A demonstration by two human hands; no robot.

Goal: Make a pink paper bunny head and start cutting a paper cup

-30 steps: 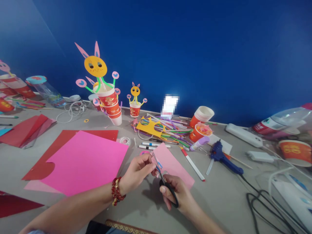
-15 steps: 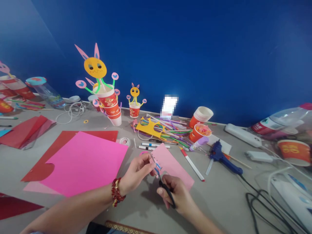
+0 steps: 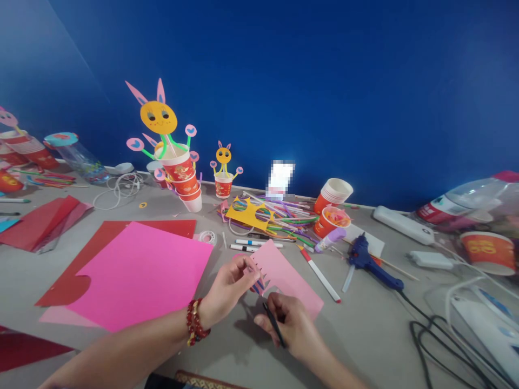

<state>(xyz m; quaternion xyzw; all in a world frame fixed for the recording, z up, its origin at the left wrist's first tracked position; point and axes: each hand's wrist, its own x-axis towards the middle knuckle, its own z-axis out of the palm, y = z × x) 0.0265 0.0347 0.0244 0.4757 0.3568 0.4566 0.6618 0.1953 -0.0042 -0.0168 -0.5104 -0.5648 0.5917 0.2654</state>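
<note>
My left hand (image 3: pixel 227 283) pinches a small pink paper cutout (image 3: pixel 258 285) with blue on it between thumb and fingers. In my right hand (image 3: pixel 292 320), just to the right and lower, is a pair of scissors (image 3: pixel 276 326) with black handles. Their handles appear nearly edge-on, and I cannot clearly make out the blades near the cutout. Beneath and beyond the hands lies a light pink paper sheet (image 3: pixel 294 278) with a jagged, cut left edge.
Bright pink paper (image 3: pixel 146 270) lies left, over red sheets. Behind are paper-cup bunny figures (image 3: pixel 178 162), pipe cleaners (image 3: pixel 290 216) and yellow paper with holes (image 3: pixel 247 215). A marker (image 3: pixel 320 274), a blue glue gun (image 3: pixel 367 259) and its black cord are to the right.
The scissors have turned in my right hand, their blades no longer showing across the cutout. The pink cutout has tilted in my left hand. The view has shifted slightly.
</note>
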